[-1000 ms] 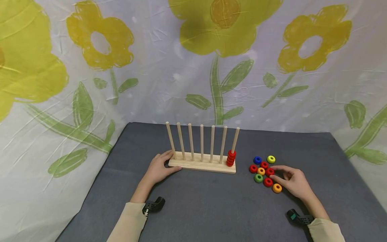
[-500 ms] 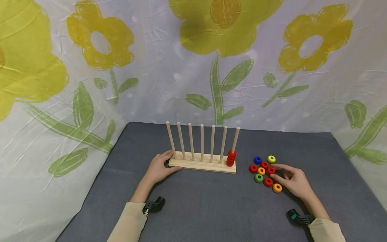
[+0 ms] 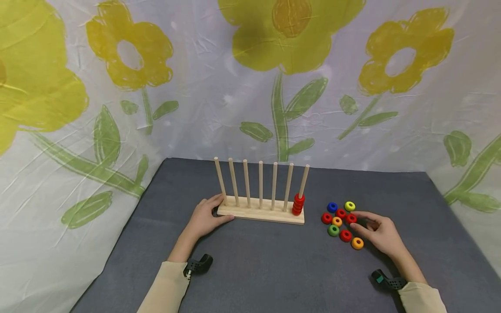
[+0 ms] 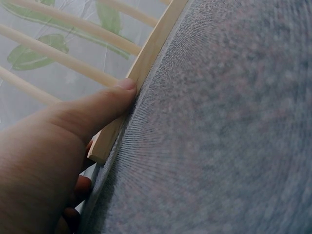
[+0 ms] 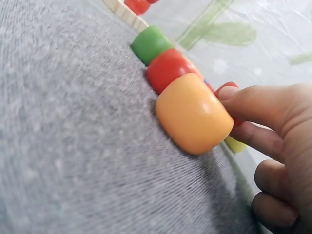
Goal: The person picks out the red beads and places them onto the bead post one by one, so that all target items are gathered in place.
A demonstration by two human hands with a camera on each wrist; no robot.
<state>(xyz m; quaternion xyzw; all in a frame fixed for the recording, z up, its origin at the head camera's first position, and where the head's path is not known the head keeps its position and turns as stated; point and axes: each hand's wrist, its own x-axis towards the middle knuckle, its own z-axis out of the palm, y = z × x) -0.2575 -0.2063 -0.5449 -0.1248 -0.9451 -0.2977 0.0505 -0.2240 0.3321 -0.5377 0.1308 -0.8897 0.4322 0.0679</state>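
Note:
In the head view my left hand (image 3: 205, 218) grips the left end of a wooden peg rack (image 3: 260, 213), thumb along the front edge and fingers behind. The left wrist view shows the thumb (image 4: 109, 100) pressed on the base's edge (image 4: 103, 146). Several upright pegs rise from the base. Red rings (image 3: 298, 205) are stacked on the rightmost peg. At the right, my right hand (image 3: 379, 232) pinches a red ring (image 3: 351, 218) between thumb and fingers, at the edge of a cluster of loose rings. In the right wrist view the thumb partly hides that red ring (image 5: 229, 87).
Near the right hand lie a blue ring (image 3: 332, 207), a yellow ring (image 3: 349, 206), a green ring (image 3: 333, 230), two orange rings (image 3: 357, 243) and other red rings (image 3: 345, 235). A dark cloth (image 3: 250, 265) covers the table. Behind hangs a flower-printed curtain (image 3: 211, 87).
The red ring between the right thumb and fingers has shifted slightly away from me and to the right. The left hand and the rack have stayed in place.

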